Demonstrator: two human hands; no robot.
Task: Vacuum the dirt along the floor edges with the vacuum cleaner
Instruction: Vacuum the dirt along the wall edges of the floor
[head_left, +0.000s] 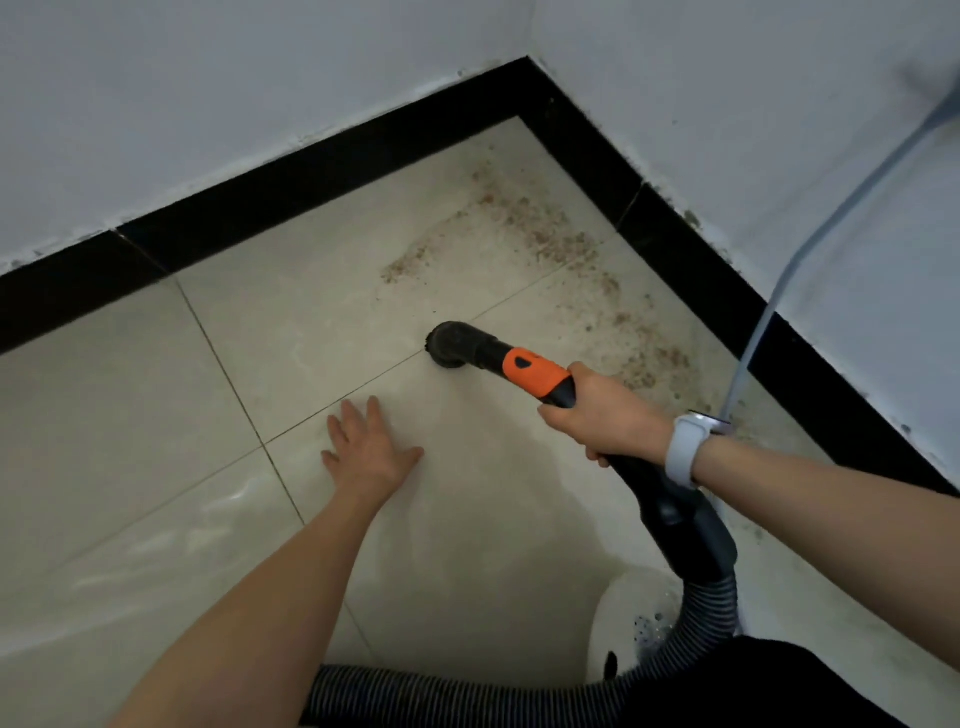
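A pale tiled floor (156, 415) fills most of the frame, seen from above, with white walls (208, 104) across the top and right meeting in a corner at upper centre. A black skirting (311, 176) runs along the foot of both walls, forming a V. Brownish dirt (545, 234) lies scattered on the tiles in a band beside the right-hand skirting, from near the corner down toward the right of centre. Two bare forearms reach in from the bottom of the frame. The vacuum wand (530, 366), black with an orange section, lies slanted at right of centre, and its ribbed grey hose (467, 696) curves down and along the bottom edge. The right hand (602, 415), with a white watch (685, 452) on the wrist, has its fingers wrapped round the wand just below the orange part. The round black brush head (452, 345) sits at the centre of the frame, touching the floor, up and left of that hand and just clear of the dirt. The left hand (369, 447) lies flat on the tiles with fingers spread, holding nothing, below and left of the brush head and apart from it. A pale translucent cord (831, 218) hangs slanted down the right wall.
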